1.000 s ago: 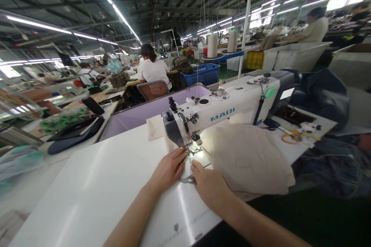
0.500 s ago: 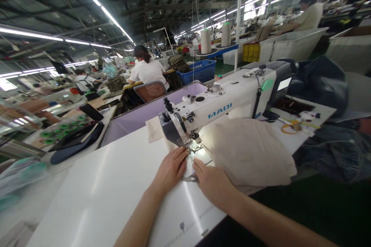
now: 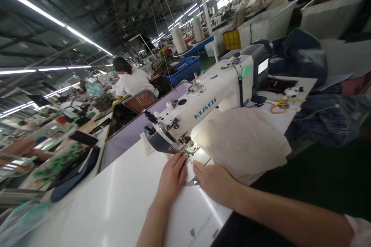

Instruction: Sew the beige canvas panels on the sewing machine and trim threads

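Note:
A white sewing machine with blue lettering stands before me, its lamp lit over the needle area. My left hand lies nearly flat on the machine bed, fingers stretched out and fingertips just left of the presser foot. Close by on the right, my right hand has its thumb and forefinger closed together low in front of the foot; what they hold is too small to make out. A large cream cloth lies bunched right of the needle, under the machine arm. Another cream piece shows left of the machine head.
Scissors with orange handles lie at the table's right end. Thread cones stand behind the machine, near a blue basket. Left are green-ended spools and a phone. A co-worker in white sits ahead.
My view has tilted and shifted, so the machine and background sit further left and lower-angled. Both hands stay by the presser foot, with little visible movement of the cloth.

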